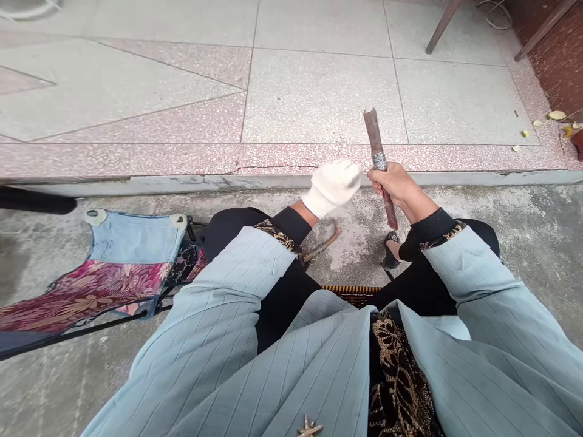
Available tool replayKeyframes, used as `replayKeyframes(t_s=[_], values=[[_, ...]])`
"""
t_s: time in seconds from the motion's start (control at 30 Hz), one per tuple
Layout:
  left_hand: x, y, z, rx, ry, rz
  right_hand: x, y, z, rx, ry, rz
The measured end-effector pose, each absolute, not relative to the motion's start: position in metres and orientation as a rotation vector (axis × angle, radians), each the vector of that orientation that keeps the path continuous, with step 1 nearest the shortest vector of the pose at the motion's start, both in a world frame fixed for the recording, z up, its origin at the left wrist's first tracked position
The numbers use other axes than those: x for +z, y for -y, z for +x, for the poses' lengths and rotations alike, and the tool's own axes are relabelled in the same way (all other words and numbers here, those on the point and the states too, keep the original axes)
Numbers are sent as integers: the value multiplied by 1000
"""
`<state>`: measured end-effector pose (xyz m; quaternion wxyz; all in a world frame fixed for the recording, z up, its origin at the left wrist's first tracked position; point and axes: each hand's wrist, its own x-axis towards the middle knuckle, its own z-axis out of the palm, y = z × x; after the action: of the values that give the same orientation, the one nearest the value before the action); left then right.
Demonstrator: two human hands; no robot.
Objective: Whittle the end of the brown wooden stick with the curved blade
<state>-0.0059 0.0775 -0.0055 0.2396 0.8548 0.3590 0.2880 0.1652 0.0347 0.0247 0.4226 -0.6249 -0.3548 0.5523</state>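
Observation:
My bare right hand (395,183) is closed around a reddish-brown wooden stick (373,130), which stands nearly upright with a slight tilt. Silvery wire (379,160) is wound in a band around the stick just above my fingers. To the left of it is my left hand (333,187) in a white knitted glove, its fingers curled in and a dark smudge on the knuckles. Whatever the gloved fingers may hold is hidden. Below that hand, a curved branch-like piece (324,244) shows near my left knee, partly covered by my sleeve.
A raised terrazzo step (319,97) runs across in front of me. On the left is a folding seat (132,243) of denim and flowered cloth. Wooden furniture legs (443,27) and yellowish scraps (556,115) are at the right. A woven seat edge (350,295) lies between my legs.

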Motion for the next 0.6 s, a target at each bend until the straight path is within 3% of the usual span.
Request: replayKeyframes(t_s=[0.13,0.23,0.43,0.6], values=[[-7,-77,-7,590,-781,1481,31,-34,179,1158,1386,-1727],[-8,-80,-10,384,-595,1188,40,-32,186,1113,1697,-1715],[-3,-78,-12,239,-531,1122,52,-30,189,1211,1885,-1703],[2,-78,-11,244,-583,1389,38,-30,189,1280,1690,-1677]])
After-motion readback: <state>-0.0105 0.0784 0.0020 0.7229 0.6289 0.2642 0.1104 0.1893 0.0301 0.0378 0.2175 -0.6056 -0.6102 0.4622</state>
